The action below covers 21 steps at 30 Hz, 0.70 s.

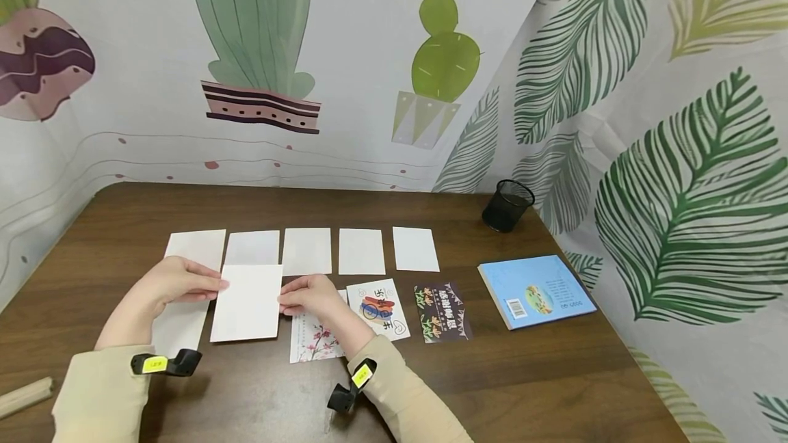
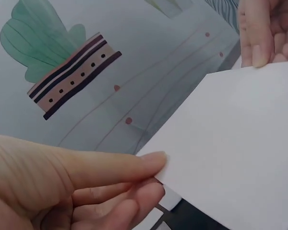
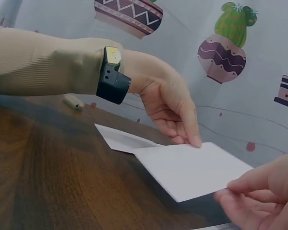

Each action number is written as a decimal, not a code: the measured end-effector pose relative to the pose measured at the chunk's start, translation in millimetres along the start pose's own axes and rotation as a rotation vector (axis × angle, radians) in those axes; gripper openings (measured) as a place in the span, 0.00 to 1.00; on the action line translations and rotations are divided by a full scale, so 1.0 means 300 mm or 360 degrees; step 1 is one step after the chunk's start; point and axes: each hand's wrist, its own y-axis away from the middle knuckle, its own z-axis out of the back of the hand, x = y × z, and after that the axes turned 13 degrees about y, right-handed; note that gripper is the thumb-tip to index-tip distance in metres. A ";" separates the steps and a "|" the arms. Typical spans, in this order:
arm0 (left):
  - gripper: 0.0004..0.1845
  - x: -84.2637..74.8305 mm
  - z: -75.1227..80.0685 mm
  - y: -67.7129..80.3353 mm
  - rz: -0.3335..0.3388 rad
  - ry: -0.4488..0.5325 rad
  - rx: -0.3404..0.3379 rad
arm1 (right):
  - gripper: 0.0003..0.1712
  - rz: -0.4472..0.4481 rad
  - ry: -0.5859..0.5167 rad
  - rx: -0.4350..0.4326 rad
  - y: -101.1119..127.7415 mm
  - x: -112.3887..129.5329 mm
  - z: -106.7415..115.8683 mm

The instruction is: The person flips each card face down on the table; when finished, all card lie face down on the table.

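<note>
The white card (image 1: 247, 303) held between both hands covers part of the blank card (image 1: 181, 323) lying at its left and the near edge of the blank card (image 1: 252, 247) in the far row. The right hand (image 1: 314, 296) hides the top of the blossom card (image 1: 315, 342), which also overlaps the left edge of the colourful card (image 1: 378, 308). Print on the dark card (image 1: 442, 312) and the blue book (image 1: 535, 290) is too small to read. A pale wooden piece (image 1: 23, 396) is cut off by the left edge. In the left wrist view, the white card (image 2: 240, 143) runs off the right and bottom edges.
</note>
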 end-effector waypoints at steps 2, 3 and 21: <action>0.28 0.003 -0.001 -0.003 0.0037 -0.0021 -0.0011 | 0.09 -0.0017 0.0043 0.0008 0.003 0.001 -0.001; 0.27 0.005 -0.001 -0.004 0.0051 -0.0042 -0.0020 | 0.09 -0.0022 0.0063 0.0014 0.004 0.002 -0.001; 0.22 0.020 -0.012 -0.007 0.0207 -0.0111 -0.0133 | 0.09 -0.0070 0.0114 0.0094 0.019 0.013 -0.003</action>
